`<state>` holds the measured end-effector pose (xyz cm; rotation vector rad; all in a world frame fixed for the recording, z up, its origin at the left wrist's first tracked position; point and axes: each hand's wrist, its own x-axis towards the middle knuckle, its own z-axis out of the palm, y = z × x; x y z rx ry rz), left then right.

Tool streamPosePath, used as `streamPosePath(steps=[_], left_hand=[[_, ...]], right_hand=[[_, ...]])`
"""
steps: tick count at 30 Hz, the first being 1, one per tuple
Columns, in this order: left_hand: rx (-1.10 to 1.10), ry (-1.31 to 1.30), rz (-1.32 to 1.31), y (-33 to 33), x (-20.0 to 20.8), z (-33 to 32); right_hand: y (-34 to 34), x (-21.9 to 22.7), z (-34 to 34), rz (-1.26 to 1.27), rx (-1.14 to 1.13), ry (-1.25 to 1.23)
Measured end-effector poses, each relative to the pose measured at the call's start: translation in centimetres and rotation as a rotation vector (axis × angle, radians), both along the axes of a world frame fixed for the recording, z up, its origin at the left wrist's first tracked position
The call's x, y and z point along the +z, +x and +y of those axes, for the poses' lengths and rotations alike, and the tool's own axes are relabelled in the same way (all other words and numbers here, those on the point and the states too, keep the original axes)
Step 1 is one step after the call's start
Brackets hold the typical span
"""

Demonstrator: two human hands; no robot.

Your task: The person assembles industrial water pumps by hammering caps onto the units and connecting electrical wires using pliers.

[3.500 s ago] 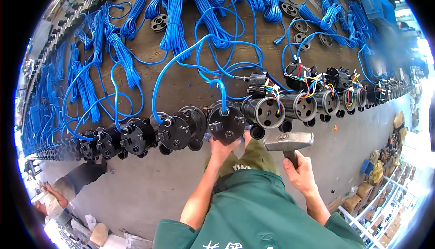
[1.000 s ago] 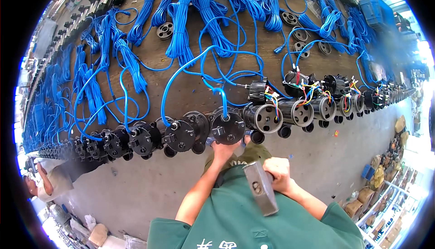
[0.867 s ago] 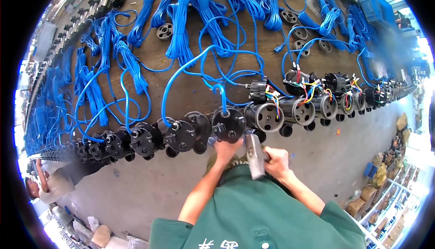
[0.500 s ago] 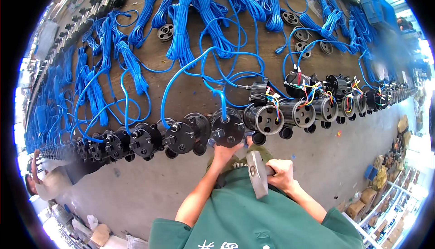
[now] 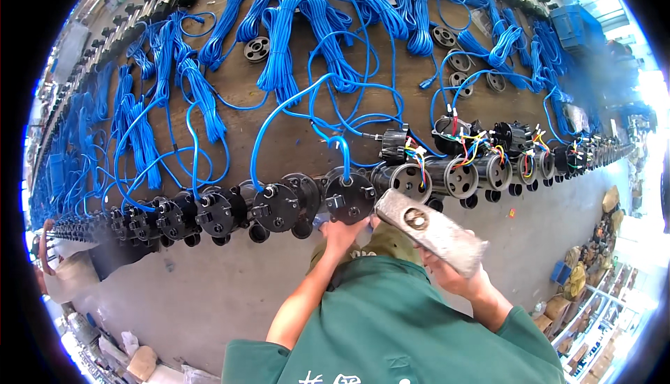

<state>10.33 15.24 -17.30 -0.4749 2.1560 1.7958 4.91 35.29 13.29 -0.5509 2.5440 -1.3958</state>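
My right hand (image 5: 457, 276) is closed around the handle of a hammer (image 5: 436, 236). The worn steel head is raised close to the camera and hides most of the handle. My left hand (image 5: 342, 234) is at the lower edge of a pump motor (image 5: 351, 197) with a round black end cap; its fingertips are partly hidden under the cap. A thick blue cable (image 5: 345, 153) runs out of the top of that cap. Immediately right of it lies an uncapped motor (image 5: 412, 181), its open end partly behind the hammer head, with a loose black cap (image 5: 396, 144) and coloured wires above.
Capped motors (image 5: 276, 208) line the table edge to the left, uncapped ones (image 5: 461, 176) to the right. Coiled blue cables (image 5: 280, 49) and round metal discs (image 5: 256, 49) lie across the brown table (image 5: 241, 126). A blue crate (image 5: 578, 26) stands far right. Another person (image 5: 77, 272) is at far left.
The hammer has swung up toward the camera, and its head has turned to show the top face. My right hand has shifted slightly right. My left hand stays at the same motor.
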Motion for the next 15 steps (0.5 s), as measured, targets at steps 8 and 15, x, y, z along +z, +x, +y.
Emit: streamPosePath(steps=[8, 15], left_hand=[[-0.083, -0.194, -0.166, -1.3, 2.6, -0.6], [0.112, 0.100, 0.103, -0.5, 1.1, 0.2]], right_hand=[[-3.0, 2.5, -3.0, -0.407, -0.115, 0.305], [-1.8, 0.1, -6.4, -0.160, 0.063, 0.280]])
